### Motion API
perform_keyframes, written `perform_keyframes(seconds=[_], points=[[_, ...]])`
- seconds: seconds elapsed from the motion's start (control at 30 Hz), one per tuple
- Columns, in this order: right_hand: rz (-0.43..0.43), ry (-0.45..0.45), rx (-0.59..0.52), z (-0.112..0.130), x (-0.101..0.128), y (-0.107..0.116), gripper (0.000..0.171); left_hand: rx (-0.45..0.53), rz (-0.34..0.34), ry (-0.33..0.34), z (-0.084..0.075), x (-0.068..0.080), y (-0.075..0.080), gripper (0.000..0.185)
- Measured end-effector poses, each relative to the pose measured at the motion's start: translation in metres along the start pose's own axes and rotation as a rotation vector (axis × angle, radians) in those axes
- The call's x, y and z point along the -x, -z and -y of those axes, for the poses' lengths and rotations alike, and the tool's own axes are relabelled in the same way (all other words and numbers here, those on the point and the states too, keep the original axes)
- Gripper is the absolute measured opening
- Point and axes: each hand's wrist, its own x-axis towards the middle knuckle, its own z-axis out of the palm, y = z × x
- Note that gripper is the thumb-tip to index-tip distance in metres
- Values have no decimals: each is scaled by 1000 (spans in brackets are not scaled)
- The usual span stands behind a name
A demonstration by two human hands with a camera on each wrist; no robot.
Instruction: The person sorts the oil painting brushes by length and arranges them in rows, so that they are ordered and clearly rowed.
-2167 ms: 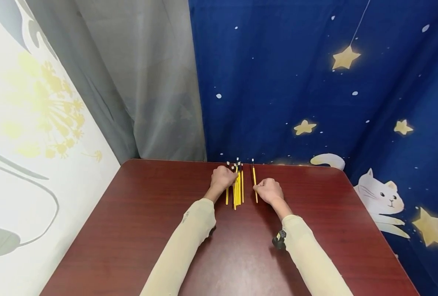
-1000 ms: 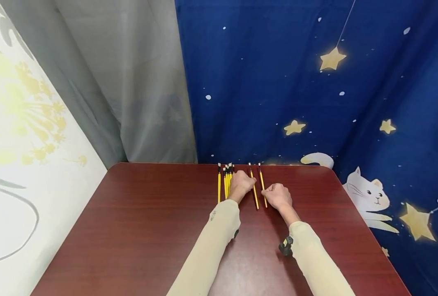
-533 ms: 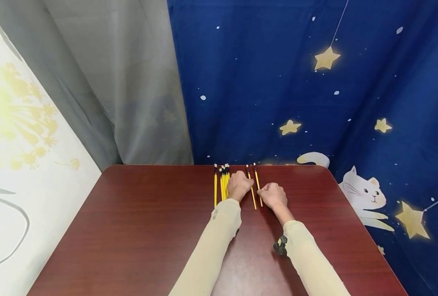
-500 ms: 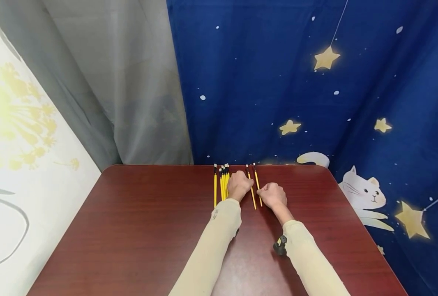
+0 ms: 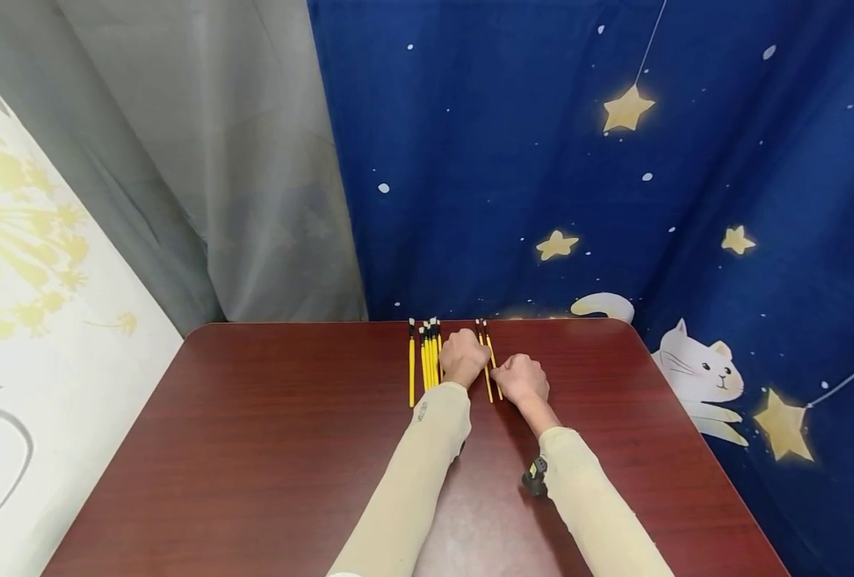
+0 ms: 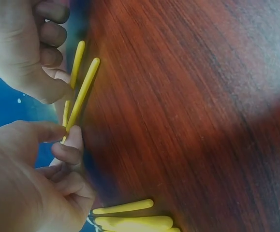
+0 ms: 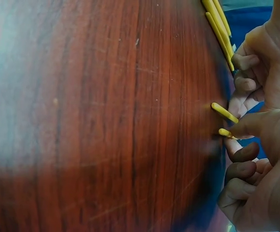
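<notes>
Two yellow paintbrushes [image 5: 487, 365] lie side by side near the far edge of the red-brown table [image 5: 275, 449]. My left hand [image 5: 465, 357] pinches the left brush [image 6: 84, 94] between thumb and forefinger. My right hand [image 5: 517, 378] sits just right of it, its thumb and curled fingers on the right brush [image 7: 225, 133]. In the left wrist view the left hand [image 6: 66, 133] is low and the right hand's curled fingers [image 6: 48, 53] are above it. To the left lies a bundle of several yellow brushes [image 5: 424, 361], touched by neither hand.
Blue star-and-cat cloth [image 5: 614, 200] hangs right behind the table's far edge, with a grey curtain [image 5: 239, 176] to its left. The bundle's handle ends [image 6: 132, 220] show at the bottom of the left wrist view.
The right hand has slid its brush leftward, so the two separate brushes now lie close together. The left hand stays on its brush. The bundle has not moved.
</notes>
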Motion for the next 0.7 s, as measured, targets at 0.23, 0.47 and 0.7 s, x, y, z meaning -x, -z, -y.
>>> perform_keyframes(seconds=[0.23,0.47,0.7], points=[[-20,5,-3,6,-2,-8,29,-28,-5,14,2,-7,0,22],[-50,1,3,11,-3,-16,31,-62,-24,3,7,-12,-3,21],[-66,-5,1,2,-2,-12,29,-51,-45,-13,-1,-11,-17,19]])
